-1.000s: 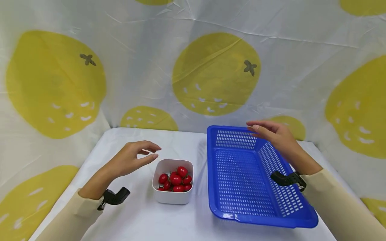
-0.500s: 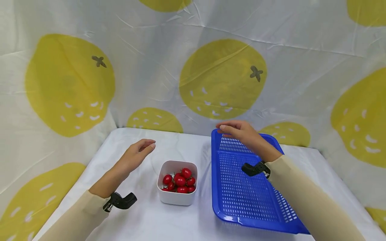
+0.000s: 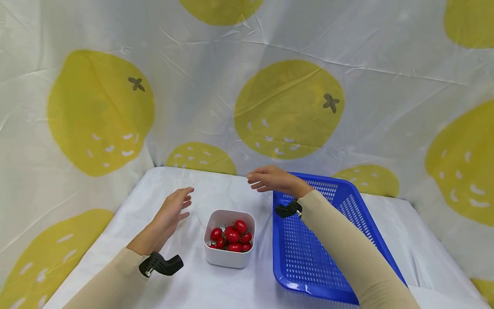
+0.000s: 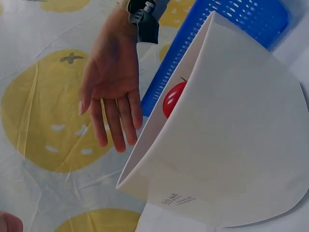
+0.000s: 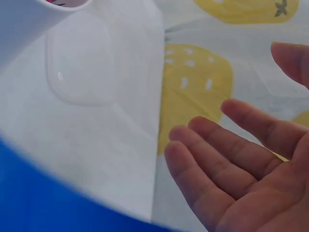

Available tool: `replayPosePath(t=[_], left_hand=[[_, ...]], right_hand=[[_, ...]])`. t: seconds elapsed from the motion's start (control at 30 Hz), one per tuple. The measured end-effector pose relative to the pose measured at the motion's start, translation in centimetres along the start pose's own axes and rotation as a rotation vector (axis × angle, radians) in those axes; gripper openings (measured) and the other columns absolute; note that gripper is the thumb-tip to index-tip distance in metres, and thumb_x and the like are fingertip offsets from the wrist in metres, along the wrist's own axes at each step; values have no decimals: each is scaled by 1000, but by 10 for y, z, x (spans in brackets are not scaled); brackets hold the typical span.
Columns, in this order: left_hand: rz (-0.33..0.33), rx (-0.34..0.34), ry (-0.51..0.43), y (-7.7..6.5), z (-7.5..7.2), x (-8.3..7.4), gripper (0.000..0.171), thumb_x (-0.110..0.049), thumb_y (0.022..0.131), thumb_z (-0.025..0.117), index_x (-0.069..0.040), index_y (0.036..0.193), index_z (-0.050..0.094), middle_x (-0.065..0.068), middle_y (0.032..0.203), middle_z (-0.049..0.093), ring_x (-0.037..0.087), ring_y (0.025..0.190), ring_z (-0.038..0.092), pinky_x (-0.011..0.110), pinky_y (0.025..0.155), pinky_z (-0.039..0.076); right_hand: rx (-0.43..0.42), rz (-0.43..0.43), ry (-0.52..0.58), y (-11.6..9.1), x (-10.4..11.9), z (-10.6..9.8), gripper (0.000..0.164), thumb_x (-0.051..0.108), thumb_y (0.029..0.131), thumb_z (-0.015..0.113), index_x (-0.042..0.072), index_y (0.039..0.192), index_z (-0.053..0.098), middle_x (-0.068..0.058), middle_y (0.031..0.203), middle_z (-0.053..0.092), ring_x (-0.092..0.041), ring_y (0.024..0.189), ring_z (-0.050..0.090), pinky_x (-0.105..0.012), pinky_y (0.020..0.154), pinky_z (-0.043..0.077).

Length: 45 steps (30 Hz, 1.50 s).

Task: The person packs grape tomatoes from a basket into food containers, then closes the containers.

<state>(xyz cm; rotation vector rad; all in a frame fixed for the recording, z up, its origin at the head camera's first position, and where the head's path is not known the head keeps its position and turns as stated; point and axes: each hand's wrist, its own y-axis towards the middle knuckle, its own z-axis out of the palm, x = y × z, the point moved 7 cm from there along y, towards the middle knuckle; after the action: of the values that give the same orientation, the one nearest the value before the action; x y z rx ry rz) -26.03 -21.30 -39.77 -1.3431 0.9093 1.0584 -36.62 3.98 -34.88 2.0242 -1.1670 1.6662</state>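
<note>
Several red cherry tomatoes lie in a small white square box in the middle of the table. My left hand hovers left of the box, fingers loosely extended, holding nothing. Beyond the box on the right, my right hand hangs above the table near the back left corner of a blue basket, palm down and fingers relaxed. The right wrist view shows its fingers apart and bare. Behind the box lies a clear, rounded-square flat piece, perhaps a lid.
The blue perforated basket stands at the right, with my right forearm crossing over it. A white cloth covers the table. At the back hangs a lemon-print curtain.
My right hand has swept left, from over the basket's far right side to its back left corner. The left hand has turned and its fingers have spread a little. The head view has shifted slightly.
</note>
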Motion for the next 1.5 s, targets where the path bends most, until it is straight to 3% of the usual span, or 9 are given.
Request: replayPosePath(t=[0.17,0.47,1.03,1.27,1.5], left_hand=[[-62,-8,-141,3,2,14,60,-35,101,36,0,148,28,30,152,15,44,140,19,58,110,23],[-109,14,-239,6,8,34,65,-39,99,33,1,149,22,33,151,13,46,140,17,65,106,24],[-162,-35,-242,11,12,48,68,-43,99,33,2,149,23,35,145,20,45,133,28,60,99,39],[-194,-53,-236,10,15,50,67,-44,98,34,2,147,27,34,141,27,44,128,35,61,95,42],[-188,-33,-230,10,20,51,68,-43,97,34,2,147,27,34,141,26,44,129,33,60,96,42]], right_hand=[[26,80,35,17,-13,12,49,28,98,55,-3,135,49,-23,133,53,-38,125,50,-47,103,41],[74,178,67,31,-32,28,59,32,96,57,-7,138,44,-31,141,41,-44,129,44,-48,103,40],[111,299,77,39,-56,44,67,38,95,57,-3,144,36,-29,139,45,-40,127,47,-47,102,41],[149,298,70,38,-56,49,68,40,96,55,-4,144,36,-29,139,45,-39,125,49,-48,103,41],[146,287,76,38,-56,48,66,41,96,54,-3,143,39,-29,135,48,-38,122,52,-46,99,45]])
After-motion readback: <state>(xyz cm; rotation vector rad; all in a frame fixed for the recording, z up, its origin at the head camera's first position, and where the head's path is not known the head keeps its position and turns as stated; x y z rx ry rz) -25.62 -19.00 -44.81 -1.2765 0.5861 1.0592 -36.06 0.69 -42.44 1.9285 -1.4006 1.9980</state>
